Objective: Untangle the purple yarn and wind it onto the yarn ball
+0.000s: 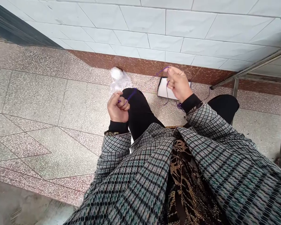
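My left hand [117, 107] is curled over my black-trousered knee [133, 103], pinching a thin purple cord [130, 95] between its fingers. My right hand [178, 83] is raised further right and also grips the purple cord, with a loop showing above the fingers. More of the cord [178, 105] hangs below it in loose strands. A white ball of yarn [116, 73] sits on the floor beyond my knee, beside a crumpled clear plastic bag [121, 82]. A white card or paper [165, 90] with a dark edge leans behind my right hand.
A speckled terrazzo floor [35, 97] spreads to the left, meeting a red-brown skirting band [135, 65] and white wall tiles [140, 28]. A metal chair or rail frame [255, 67] stands at the right. My other black-trousered knee [224, 106] is at the right.
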The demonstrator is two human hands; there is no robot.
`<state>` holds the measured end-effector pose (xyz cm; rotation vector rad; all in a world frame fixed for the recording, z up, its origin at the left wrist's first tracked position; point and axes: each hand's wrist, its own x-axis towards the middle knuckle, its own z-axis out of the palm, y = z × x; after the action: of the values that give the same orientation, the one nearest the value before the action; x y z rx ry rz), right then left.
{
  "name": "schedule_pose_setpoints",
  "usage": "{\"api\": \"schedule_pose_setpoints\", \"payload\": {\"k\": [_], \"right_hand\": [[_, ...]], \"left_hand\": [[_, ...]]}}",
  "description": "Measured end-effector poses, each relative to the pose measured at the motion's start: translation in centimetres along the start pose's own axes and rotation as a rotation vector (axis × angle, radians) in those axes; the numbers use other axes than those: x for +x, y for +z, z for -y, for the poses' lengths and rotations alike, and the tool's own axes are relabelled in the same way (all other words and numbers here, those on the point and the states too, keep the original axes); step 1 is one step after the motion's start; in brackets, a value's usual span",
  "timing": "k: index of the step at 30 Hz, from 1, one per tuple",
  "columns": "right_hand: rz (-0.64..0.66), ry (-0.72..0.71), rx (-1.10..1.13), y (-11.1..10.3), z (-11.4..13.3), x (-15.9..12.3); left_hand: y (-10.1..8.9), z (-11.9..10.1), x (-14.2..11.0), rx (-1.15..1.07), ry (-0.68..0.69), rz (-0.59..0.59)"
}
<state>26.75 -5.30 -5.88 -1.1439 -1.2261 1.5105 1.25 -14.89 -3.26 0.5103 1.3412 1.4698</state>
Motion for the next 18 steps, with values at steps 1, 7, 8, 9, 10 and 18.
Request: {"api": "schedule_pose_setpoints", "payload": {"k": [1, 7, 8, 9, 10, 18], "right_hand": [[-0.054, 0.012, -0.03, -0.8, 0.2, 0.3], [-0.211, 0.106, -0.171, -3.0, -0.2, -0.3], [-0.204, 0.107, -0.189, -3.1, -0.4, -0.6], [-0.173, 0.12, -0.209, -3.1, -0.6, -0.8], [-0.118, 0.149, -0.231, -3.2, -0.6, -1.1], [-0.009, 0.289, -0.314, -6.8, 0.5, -2.2]], "left_hand": [[-0.4, -0.3, 0.1, -0.021, 0.025, -0.026], [-1.4, -3.6, 0.2, -0.066, 0.205, -0.108], [-1.3, -4.2, 0.3, -0.046, 0.207, -0.082], [-1.1, -4.7, 0.3, -0.019, 0.203, -0.042], [-0.8, -5.2, 0.3, 0.019, 0.199, 0.01], [-0.1, -10.0, -0.5, 0.998, 0.524, 0.162]]}}
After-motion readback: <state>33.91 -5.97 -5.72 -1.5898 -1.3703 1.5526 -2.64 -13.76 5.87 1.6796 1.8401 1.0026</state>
